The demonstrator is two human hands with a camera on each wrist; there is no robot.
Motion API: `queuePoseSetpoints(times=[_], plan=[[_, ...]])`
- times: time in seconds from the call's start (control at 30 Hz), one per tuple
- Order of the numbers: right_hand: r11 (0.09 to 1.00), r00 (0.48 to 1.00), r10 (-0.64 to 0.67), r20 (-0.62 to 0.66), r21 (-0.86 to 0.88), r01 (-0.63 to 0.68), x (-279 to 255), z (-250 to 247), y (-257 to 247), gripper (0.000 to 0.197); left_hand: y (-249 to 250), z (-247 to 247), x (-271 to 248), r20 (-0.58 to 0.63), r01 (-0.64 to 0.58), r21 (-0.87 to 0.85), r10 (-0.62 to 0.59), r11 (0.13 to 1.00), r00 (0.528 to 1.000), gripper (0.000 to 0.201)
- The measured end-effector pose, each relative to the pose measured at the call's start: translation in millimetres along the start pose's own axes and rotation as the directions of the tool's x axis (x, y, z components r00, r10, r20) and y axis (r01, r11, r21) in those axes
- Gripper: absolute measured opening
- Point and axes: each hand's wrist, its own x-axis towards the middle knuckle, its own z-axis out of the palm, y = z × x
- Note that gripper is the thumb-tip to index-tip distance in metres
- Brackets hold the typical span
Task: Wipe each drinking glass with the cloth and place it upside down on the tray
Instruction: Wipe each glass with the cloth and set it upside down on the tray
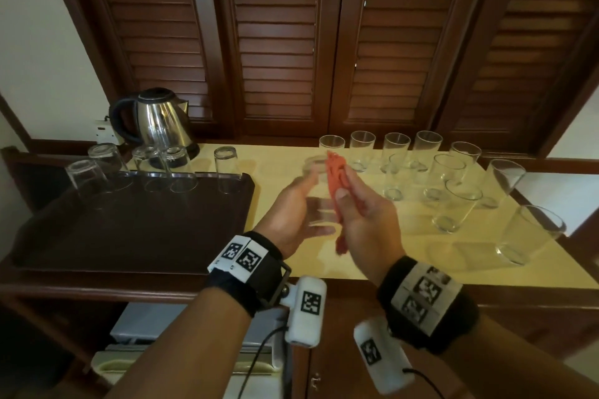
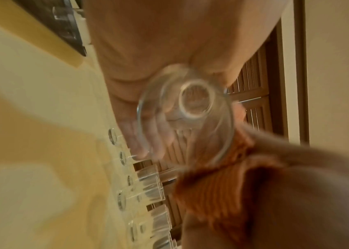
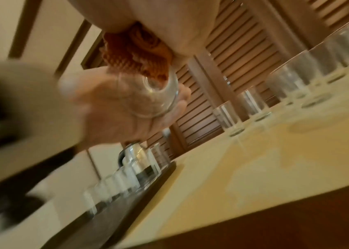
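Observation:
My left hand grips a clear drinking glass above the yellow counter, just right of the tray. My right hand pinches an orange cloth and presses it against the glass's right side. The left wrist view looks along the glass with the cloth beside it. In the right wrist view the cloth sits above the glass. Several glasses stand upside down along the far edge of the dark brown tray. Several upright glasses stand at the right.
A steel kettle stands behind the tray at the back left. Dark louvred doors close off the back of the counter. One upright glass stands near the counter's right edge.

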Motion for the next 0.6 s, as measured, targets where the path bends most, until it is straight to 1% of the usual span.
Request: queuePoseSetpoints(times=[0.03,0.07,0.1,0.17,0.2,0.23,0.3,0.33,0.37,0.43,0.47,0.53,0.57,0.6], plan=[[0.999,0.998,0.041,-0.05,0.037,-0.039,8.4,-9.9,4.3,0.043,-3.3,4.1,1.3,0.025,0.01,0.028,-0.011,1.0,1.0,0.04],[0.994,0.992,0.086,-0.092,0.081,-0.079,13.6,-18.7,5.7,0.041,-6.2,9.7,1.1,0.021,0.004,0.042,-0.005,0.999,1.0,0.037],[0.99,0.989,0.105,-0.107,0.106,-0.094,14.0,-23.1,3.5,0.041,-9.3,13.9,3.0,-0.013,-0.023,0.036,0.024,0.999,1.0,0.04],[0.996,0.999,0.043,-0.033,0.075,-0.041,2.4,-25.0,-1.4,0.043,-7.7,23.7,3.9,-0.084,-0.077,0.005,0.077,0.997,0.993,0.048],[0.997,1.0,0.024,-0.002,0.076,-0.024,-4.9,-26.0,-4.6,0.043,-7.2,28.2,3.8,-0.081,-0.071,-0.016,0.07,0.997,0.994,0.049],[0.996,1.0,0.026,-0.011,0.083,-0.025,-6.0,-29.7,-4.3,0.043,-7.3,32.0,3.6,-0.047,-0.052,-0.032,0.051,0.998,0.998,0.047],[0.987,0.992,0.092,-0.081,0.138,-0.08,5.9,-45.5,3.6,0.039,-6.5,39.8,2.4,0.026,-0.028,-0.02,0.029,0.999,0.999,0.037],[0.98,0.987,0.123,-0.104,0.167,-0.104,9.2,-53.0,4.5,0.04,-6.4,44.8,1.9,0.029,-0.043,-0.004,0.043,0.999,0.999,0.039],[0.98,0.987,0.122,-0.1,0.168,-0.104,8.3,-56.8,2.2,0.041,-8.0,48.0,4.8,0.004,-0.072,0.009,0.072,0.997,0.997,0.048],[0.992,0.998,0.051,-0.022,0.116,-0.048,-2.8,-58.3,-0.7,0.044,-5.4,57.2,6.4,-0.046,-0.119,0.014,0.119,0.993,0.992,0.059],[0.993,0.999,0.036,0.001,0.109,-0.036,-8.8,-59.4,-1.0,0.045,-4.0,61.8,6.1,-0.039,-0.101,-0.011,0.101,0.995,0.994,0.058],[0.99,0.996,0.063,-0.059,0.13,-0.055,-4.9,-70.2,7.4,0.044,-4.2,69.3,5.8,0.025,-0.038,-0.021,0.039,0.999,0.999,0.048],[0.985,0.991,0.088,-0.098,0.155,-0.072,-0.1,-77.6,12.7,0.042,-5.6,72.4,6.7,0.043,-0.034,0.01,0.033,0.999,0.999,0.043],[0.983,0.988,0.102,-0.119,0.166,-0.082,1.4,-82.6,14.0,0.042,-6.8,76.8,7.3,0.033,-0.047,0.032,0.046,0.998,0.998,0.041]])
